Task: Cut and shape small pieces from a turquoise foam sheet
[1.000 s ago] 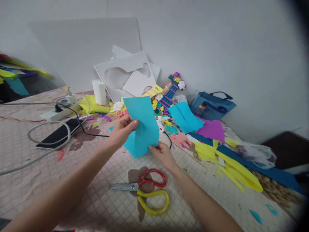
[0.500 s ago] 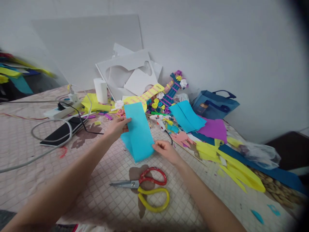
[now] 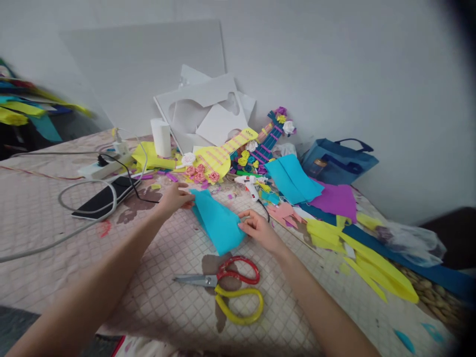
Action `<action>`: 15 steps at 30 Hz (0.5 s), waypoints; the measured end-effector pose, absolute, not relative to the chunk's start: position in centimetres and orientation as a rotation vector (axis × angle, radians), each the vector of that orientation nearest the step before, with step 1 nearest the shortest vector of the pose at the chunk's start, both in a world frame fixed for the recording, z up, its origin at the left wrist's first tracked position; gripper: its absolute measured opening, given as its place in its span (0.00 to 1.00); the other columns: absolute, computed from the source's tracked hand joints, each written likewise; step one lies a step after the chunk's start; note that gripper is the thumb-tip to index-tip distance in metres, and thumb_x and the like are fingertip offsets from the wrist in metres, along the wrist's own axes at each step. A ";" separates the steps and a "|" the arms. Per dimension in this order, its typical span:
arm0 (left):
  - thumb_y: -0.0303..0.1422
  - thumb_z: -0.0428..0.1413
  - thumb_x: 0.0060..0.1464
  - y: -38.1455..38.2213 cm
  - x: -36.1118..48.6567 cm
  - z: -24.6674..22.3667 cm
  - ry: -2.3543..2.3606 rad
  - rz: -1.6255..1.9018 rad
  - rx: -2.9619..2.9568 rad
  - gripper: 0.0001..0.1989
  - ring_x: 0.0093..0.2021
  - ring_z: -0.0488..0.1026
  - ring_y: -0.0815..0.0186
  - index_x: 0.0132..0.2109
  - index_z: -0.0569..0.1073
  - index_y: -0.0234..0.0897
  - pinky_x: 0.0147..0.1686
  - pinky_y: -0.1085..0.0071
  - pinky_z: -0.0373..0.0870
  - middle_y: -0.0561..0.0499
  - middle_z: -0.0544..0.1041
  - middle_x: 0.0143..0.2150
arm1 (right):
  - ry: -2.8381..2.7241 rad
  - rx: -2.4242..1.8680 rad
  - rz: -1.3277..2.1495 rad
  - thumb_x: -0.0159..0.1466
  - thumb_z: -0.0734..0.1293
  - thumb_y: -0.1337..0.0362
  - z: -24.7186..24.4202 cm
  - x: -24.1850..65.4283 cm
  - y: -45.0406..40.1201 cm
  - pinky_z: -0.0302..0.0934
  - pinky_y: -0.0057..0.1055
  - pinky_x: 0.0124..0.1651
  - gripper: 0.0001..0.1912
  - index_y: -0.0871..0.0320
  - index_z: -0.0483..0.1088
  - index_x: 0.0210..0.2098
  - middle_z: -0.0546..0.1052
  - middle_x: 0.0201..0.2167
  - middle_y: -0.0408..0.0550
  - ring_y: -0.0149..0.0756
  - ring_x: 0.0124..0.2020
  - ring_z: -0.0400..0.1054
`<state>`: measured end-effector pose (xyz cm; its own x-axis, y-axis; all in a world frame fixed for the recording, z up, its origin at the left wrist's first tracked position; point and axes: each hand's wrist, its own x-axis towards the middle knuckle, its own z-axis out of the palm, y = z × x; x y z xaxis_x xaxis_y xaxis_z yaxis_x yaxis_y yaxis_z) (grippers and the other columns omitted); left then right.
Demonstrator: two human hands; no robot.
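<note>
A folded sheet of light blue paper [image 3: 219, 223] is held between both hands above the quilted table cover. My left hand [image 3: 177, 197] pinches its upper left corner. On the right edge of the paper, the fingers of my right hand [image 3: 256, 227] are closed. Scissors with one red and one yellow handle [image 3: 240, 292] lie on the table just below the paper, blades pointing left. Behind the paper rests a yellow paper guitar [image 3: 217, 158] with pink roses by it. A white glue gun [image 3: 249, 186] lies beyond my right hand.
More blue paper [image 3: 293, 178], purple paper [image 3: 336, 201] and yellow strips [image 3: 366, 258] lie at the right, near a blue bag [image 3: 336, 163]. A dark tablet [image 3: 106, 198], cables and a power strip [image 3: 100, 168] are at the left. White boards [image 3: 223, 121] lean behind.
The blue paper's raised upper part has come down toward the table, uncovering the pink roses. My left hand has moved slightly down with it. The view has shifted a little to the left.
</note>
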<state>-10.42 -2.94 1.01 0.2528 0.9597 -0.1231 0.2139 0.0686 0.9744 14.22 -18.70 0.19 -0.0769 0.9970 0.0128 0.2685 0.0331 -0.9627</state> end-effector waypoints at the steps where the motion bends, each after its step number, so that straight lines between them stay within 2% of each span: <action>1: 0.31 0.61 0.42 -2.7 -10.7 0.9 1.251 0.836 1.494 0.25 0.25 0.75 0.63 0.48 0.63 0.35 0.28 0.67 0.73 0.53 0.75 0.26 | -1.491 -1.352 1.101 0.60 0.66 0.52 0.2 14.3 -18.7 0.43 0.27 0.25 0.19 0.57 0.63 0.43 0.56 0.17 0.33 0.27 0.20 0.50; 3: 0.33 0.58 0.46 -2.3 -11.1 0.7 1.397 0.818 1.753 0.23 0.28 0.76 0.61 0.50 0.64 0.34 0.31 0.65 0.72 0.50 0.76 0.29 | -1.519 -1.350 1.092 0.60 0.66 0.52 0.4 14.3 -18.8 0.44 0.27 0.25 0.18 0.57 0.63 0.44 0.56 0.18 0.33 0.27 0.20 0.50; 6: 0.37 0.55 0.49 -1.9 -11.3 0.5 1.557 0.752 2.066 0.16 0.36 0.76 0.56 0.45 0.70 0.34 0.38 0.62 0.70 0.44 0.78 0.38 | -1.549 -1.360 1.079 0.60 0.67 0.53 0.4 14.2 -18.9 0.46 0.26 0.26 0.19 0.58 0.63 0.45 0.60 0.19 0.34 0.27 0.21 0.53; 9: 0.42 0.52 0.51 -1.8 -11.0 0.3 1.593 0.707 2.157 0.17 0.42 0.74 0.52 0.42 0.72 0.34 0.41 0.61 0.68 0.39 0.76 0.44 | -1.581 -1.380 1.066 0.59 0.67 0.54 0.4 14.2 -18.9 0.48 0.26 0.27 0.20 0.58 0.63 0.46 0.61 0.20 0.34 0.27 0.22 0.54; 12: 0.45 0.54 0.49 -1.5 -10.4 0.1 1.596 0.661 2.211 0.19 0.47 0.72 0.49 0.41 0.73 0.34 0.44 0.61 0.66 0.38 0.75 0.45 | -1.619 -1.395 1.045 0.59 0.67 0.55 0.2 14.2 -18.9 0.49 0.26 0.27 0.19 0.58 0.64 0.45 0.61 0.20 0.34 0.27 0.22 0.55; 15: 0.43 0.60 0.42 -1.0 -10.0 -0.2 1.573 0.608 2.219 0.20 0.46 0.72 0.49 0.39 0.73 0.35 0.42 0.63 0.66 0.40 0.76 0.40 | -1.634 -1.404 1.029 0.59 0.67 0.55 0.0 14.2 -18.9 0.50 0.26 0.28 0.19 0.58 0.65 0.46 0.61 0.20 0.35 0.27 0.22 0.55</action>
<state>-10.03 -0.97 -0.23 0.2907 0.9464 0.1411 0.7949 -0.3209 0.5149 14.15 -18.90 0.04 -0.1314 0.9909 0.0303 0.4005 0.0811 -0.9127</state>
